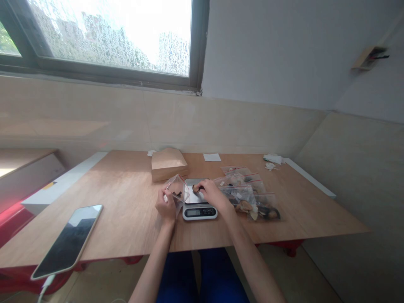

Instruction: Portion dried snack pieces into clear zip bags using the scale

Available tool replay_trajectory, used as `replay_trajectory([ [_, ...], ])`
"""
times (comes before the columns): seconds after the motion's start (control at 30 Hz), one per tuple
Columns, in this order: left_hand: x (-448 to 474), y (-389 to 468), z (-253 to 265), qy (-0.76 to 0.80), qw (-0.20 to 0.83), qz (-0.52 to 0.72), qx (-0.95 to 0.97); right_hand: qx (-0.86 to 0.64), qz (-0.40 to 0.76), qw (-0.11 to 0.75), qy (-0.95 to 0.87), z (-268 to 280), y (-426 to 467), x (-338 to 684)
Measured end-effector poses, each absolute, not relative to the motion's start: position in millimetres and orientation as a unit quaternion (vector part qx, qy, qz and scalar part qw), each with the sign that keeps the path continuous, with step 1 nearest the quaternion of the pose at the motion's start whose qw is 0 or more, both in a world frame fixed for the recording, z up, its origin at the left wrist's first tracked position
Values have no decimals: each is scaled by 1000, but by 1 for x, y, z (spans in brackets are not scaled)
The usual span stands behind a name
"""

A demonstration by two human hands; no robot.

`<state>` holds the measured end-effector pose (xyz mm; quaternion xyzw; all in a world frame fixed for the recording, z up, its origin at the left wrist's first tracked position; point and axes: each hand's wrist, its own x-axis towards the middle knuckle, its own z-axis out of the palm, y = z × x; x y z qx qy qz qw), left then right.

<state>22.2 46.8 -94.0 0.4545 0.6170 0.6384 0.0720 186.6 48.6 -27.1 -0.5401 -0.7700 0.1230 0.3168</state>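
Two hands: both at work over the middle of the tabletop (126, 202), at a kitchen scale (199, 202).
Left hand (166, 205): fingers pinched on the edge of a small clear zip bag (177, 188), held open and upright just left of the scale; a few dark bits show inside it.
Right hand (213, 194): resting over the scale's platform, fingers closed on small brownish pieces (197, 187) lying on the plate; what exactly is pinched is too small to tell.
Scale: silver platform, pale body, display window on its near edge; digits unreadable.
Right of scale: a cluster of filled zip bags (252, 198) with red seal strips, overlapping one another and touching the right forearm's side; contents mixed dark and tan, not identifiable.
Far of scale: brown paper bag (168, 164) lying flat, just beyond the held bag.
Far edge: white paper slip (212, 157); crumpled white scraps (273, 160) at the far right corner.
Near left: smartphone (68, 240), screen dark, tilted over the near edge, a white cable plugged into its near end.
Obstructions: right hand hides part of the platform; held bag covers the scale's left edge.
Writing: none legible on bags, scale or paper.
Backdrop: window (104, 33) above a tiled sill; small wall fitting (369, 57) upper right.
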Motion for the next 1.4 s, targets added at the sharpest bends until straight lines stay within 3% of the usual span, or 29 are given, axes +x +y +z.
replay_trajectory([
  [0.13, 22, 47, -95, 611, 72, 641, 459, -543, 122, 277, -783, -12, 45, 181],
  [0.4, 22, 48, -96, 609, 80, 641, 459, -448, 299, 434, -722, -3, 54, 146],
  [0.6, 21, 49, -99, 618, 82, 635, 456, -413, 353, 419, -728, -12, 62, 126],
  [0.77, 21, 49, -98, 616, 83, 636, 458, -429, 292, 443, -731, -10, 52, 145],
  [1.2, 21, 47, -95, 618, 99, 649, 433, -538, 95, 301, -782, -73, -31, 186],
  [1.4, 21, 49, -99, 606, 120, 659, 430, -530, 100, 300, -787, -82, -34, 188],
])
